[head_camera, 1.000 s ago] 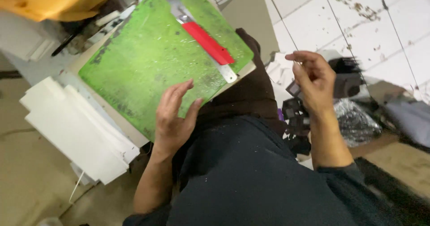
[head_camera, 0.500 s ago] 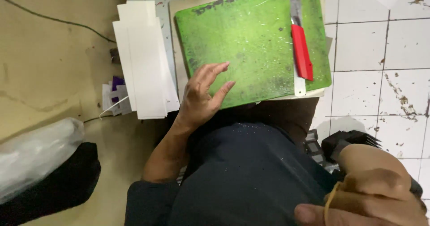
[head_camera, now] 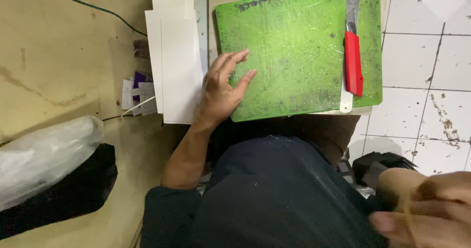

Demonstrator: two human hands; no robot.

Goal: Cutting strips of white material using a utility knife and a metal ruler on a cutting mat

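Observation:
My left hand (head_camera: 224,87) rests flat on the near left corner of a scratched green cutting mat (head_camera: 294,46), fingers spread and holding nothing. A red utility knife (head_camera: 353,64) lies on the mat's right side, along a metal ruler (head_camera: 350,41). My right hand (head_camera: 427,211) is close to the camera at the lower right, blurred, with fingers curled around something thin and yellowish that I cannot make out. My dark-clothed lap fills the bottom middle.
A stack of white card sheets (head_camera: 172,56) lies left of the mat. Small paper scraps (head_camera: 137,92) sit beside it. A clear plastic bag on a black bag (head_camera: 49,169) lies at lower left. White floor tiles (head_camera: 422,71) are on the right, with a black object (head_camera: 380,164) near my right hand.
The view has swung left and steadied over the mat. My right hand dropped from chest height to the lower right corner, close to the camera. My left hand stays on the mat.

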